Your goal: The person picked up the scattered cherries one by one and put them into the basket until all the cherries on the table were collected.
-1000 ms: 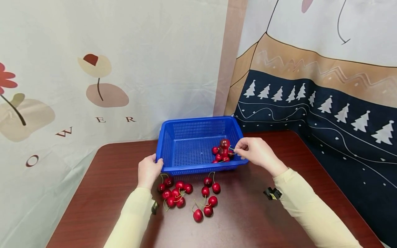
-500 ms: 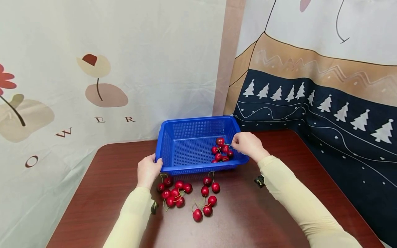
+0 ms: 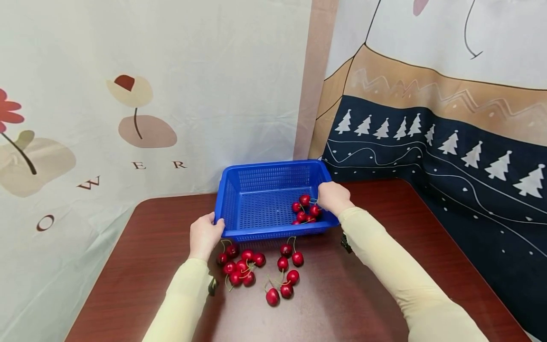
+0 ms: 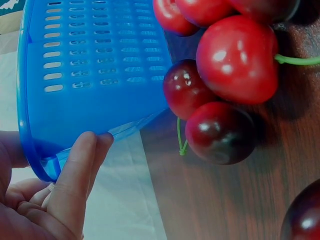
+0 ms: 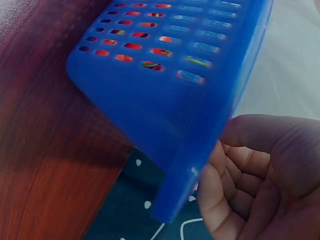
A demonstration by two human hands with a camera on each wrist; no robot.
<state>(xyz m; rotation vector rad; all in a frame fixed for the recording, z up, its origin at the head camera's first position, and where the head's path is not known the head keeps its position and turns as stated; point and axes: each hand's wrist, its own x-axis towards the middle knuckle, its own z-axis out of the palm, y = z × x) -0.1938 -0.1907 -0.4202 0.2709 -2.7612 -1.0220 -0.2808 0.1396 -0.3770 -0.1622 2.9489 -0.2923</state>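
A blue plastic basket (image 3: 273, 232) stands at the back of the table. My left hand (image 3: 206, 234) grips its near left corner; in the left wrist view the fingers (image 4: 75, 185) lie along the outside wall. My right hand (image 3: 334, 196) is over the right rim with thumb and fingers curled together; the fingertips are hidden. Thin stems run to it from the cherries (image 3: 305, 199) in the basket's near right corner, and it pinches them. In the right wrist view the basket rim (image 5: 185, 175) covers part of this hand (image 5: 260, 175).
On the brown table (image 3: 342, 294), several cherries (image 3: 241, 266) lie in a cluster before the basket, beside my left hand. Another loose group (image 3: 287, 290) lies to their right. Printed cloth (image 3: 239, 95) hangs right behind the table.
My right hand has moved a little left and in over the basket's right rim. The cherry it held raised now sits lower among the others. The left hand has stayed put.
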